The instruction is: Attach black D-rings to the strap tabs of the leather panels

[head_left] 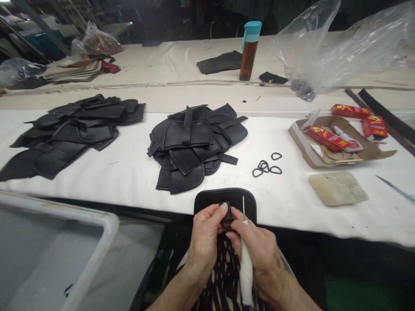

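On the white-covered table (136, 181), an open cardboard box (301, 149) is holding a red packet (327, 138), a white bottle (348, 140) and some tan pieces that are showing only in part. Two more red packets (350, 111) are lying at the box's far right side. Beyond the box, a large clear plastic bag (340, 47) is spreading out, with something unclear and dark showing at its lower end. Beyond the box and to its left, a drink bottle (249, 56) with a turquoise lid is standing upright and holding brown liquid. Much farther left of the box, a knotted clear bag (100, 41) is holding brownish contents, too blurred to name. Well left of the box and nearer the person, a white-rimmed tub (106, 224) is holding a small black scrap (68, 289). Nearer than the box and to its left, the hands are working close together over a black panel (207, 198). The left hand (205, 231) is pinching a small black strap (225, 209); the right hand (259, 246) is gripping a white-handled tool (246, 276), its fingers reaching the strap too. Left of the box, black rings (275, 170) are lying loose, and farther left a heap of black pieces (188, 134) is resting
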A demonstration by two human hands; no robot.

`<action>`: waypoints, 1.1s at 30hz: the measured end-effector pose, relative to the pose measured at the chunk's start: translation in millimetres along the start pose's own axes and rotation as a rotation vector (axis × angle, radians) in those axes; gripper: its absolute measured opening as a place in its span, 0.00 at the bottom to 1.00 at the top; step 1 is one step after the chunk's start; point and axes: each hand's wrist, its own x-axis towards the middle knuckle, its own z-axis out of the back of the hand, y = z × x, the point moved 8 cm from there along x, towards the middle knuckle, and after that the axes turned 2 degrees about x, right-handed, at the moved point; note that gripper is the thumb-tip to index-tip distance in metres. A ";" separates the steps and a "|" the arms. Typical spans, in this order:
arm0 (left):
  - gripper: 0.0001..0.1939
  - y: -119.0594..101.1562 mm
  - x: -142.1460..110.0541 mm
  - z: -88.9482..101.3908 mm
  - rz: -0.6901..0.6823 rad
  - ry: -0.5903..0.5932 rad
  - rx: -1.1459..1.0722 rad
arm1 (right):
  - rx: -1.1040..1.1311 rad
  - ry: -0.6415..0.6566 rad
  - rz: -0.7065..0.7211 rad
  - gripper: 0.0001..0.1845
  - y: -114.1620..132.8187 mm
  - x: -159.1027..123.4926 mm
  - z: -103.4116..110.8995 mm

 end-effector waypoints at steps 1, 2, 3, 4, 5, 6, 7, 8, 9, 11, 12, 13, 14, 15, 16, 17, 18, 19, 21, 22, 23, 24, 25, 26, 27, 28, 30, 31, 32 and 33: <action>0.12 -0.1 -0.3 0.0 0.000 -0.008 0.002 | -0.035 0.007 0.009 0.07 0.9 -1.1 -1.6; 0.13 -0.7 -0.7 0.3 -0.005 -0.022 0.007 | -0.072 0.013 0.020 0.07 2.0 -2.5 -3.3; 0.13 -1.5 -1.1 0.8 -0.011 -0.038 0.016 | -0.108 0.016 0.033 0.08 3.2 -3.9 -4.7; 0.13 -2.4 -1.6 1.4 -0.016 -0.054 0.024 | -0.140 0.016 0.046 0.08 4.4 -5.1 -6.0; 0.14 -3.0 -2.1 1.9 -0.021 -0.069 0.031 | -0.166 0.020 0.057 0.09 5.4 -6.1 -7.5; 0.14 -3.2 -2.7 2.1 -0.021 -0.077 0.036 | -0.186 0.023 0.067 0.10 6.4 -6.9 -8.7; 0.15 -3.0 -3.1 2.1 -0.019 -0.081 0.038 | -0.201 0.026 0.075 0.10 7.2 -7.5 -9.8; 0.15 -2.6 -3.5 1.9 -0.018 -0.081 0.042 | -0.212 0.029 0.084 0.11 8.1 -7.8 -10.7; 0.15 -2.1 -3.8 1.8 -0.018 -0.079 0.046 | -0.223 0.029 0.093 0.11 9.0 -8.0 -11.4; 0.14 -1.0 -4.2 1.5 -0.021 -0.073 0.057 | -0.247 0.022 0.116 0.12 11.2 -8.1 -12.1; 0.14 -0.5 -4.3 1.6 -0.023 -0.072 0.063 | -0.260 0.017 0.129 0.12 12.3 -8.0 -12.4; 0.14 0.1 -4.3 1.5 -0.024 -0.072 0.068 | -0.272 0.012 0.141 0.13 13.4 -8.0 -12.8; 0.14 0.7 -4.2 1.6 -0.023 -0.072 0.069 | -0.281 0.006 0.153 0.14 14.4 -8.1 -13.2; 0.14 1.2 -4.0 1.5 -0.022 -0.072 0.068 | -0.285 -0.002 0.161 0.14 15.1 -8.3 -13.4; 0.14 1.4 -3.9 1.3 -0.022 -0.070 0.065 | -0.284 -0.010 0.166 0.14 15.3 -8.5 -13.5; 0.14 1.5 -3.7 1.3 -0.023 -0.071 0.061 | -0.280 -0.018 0.167 0.14 15.1 -8.9 -13.6; 0.14 1.2 -3.6 1.5 -0.026 -0.074 0.057 | -0.275 -0.023 0.165 0.14 14.5 -9.4 -13.5; 0.14 1.0 -3.4 1.8 -0.026 -0.076 0.054 | -0.268 -0.025 0.159 0.14 13.2 -9.9 -13.5; 0.13 0.3 -3.2 3.0 -0.030 -0.080 0.057 | -0.247 -0.018 0.146 0.15 10.0 -10.8 -12.7; 0.12 -0.2 -3.1 3.7 -0.036 -0.081 0.060 | -0.232 -0.018 0.141 0.15 8.4 -11.2 -11.3; 0.12 -0.7 -2.9 4.4 -0.044 -0.079 0.065 | -0.215 -0.020 0.137 0.14 7.0 -11.5 -9.3; 0.11 -1.0 -2.6 4.9 -0.053 -0.073 0.071 | -0.197 -0.020 0.134 0.14 5.6 -11.7 -7.2; 0.10 -1.1 -2.3 5.6 -0.064 -0.068 0.078 | -0.179 -0.016 0.138 0.13 4.9 -11.7 -5.4; 0.10 -1.1 -1.9 6.6 -0.073 -0.069 0.085 | -0.165 -0.008 0.145 0.13 4.6 -11.7 -4.1; 0.10 -0.5 -1.3 7.9 -0.076 -0.073 0.089 | -0.154 0.003 0.159 0.12 5.0 -11.5 -3.2; 0.10 0.5 -0.7 9.2 -0.074 -0.080 0.089 | -0.148 0.014 0.177 0.12 6.0 -11.3 -2.8; 0.11 2.8 0.4 11.5 -0.063 -0.096 0.073 | -0.150 0.024 0.219 0.12 8.7 -10.9 -2.0; 0.11 4.0 0.8 12.4 -0.055 -0.102 0.057 | -0.157 0.024 0.239 0.12 10.0 -10.7 -1.7; 0.11 5.3 1.2 12.7 -0.044 -0.103 0.038 | -0.166 0.023 0.258 0.11 11.0 -10.6 -1.6; 0.11 6.5 1.5 12.8 -0.031 -0.101 0.020 | -0.179 0.026 0.277 0.11 11.8 -10.6 -2.0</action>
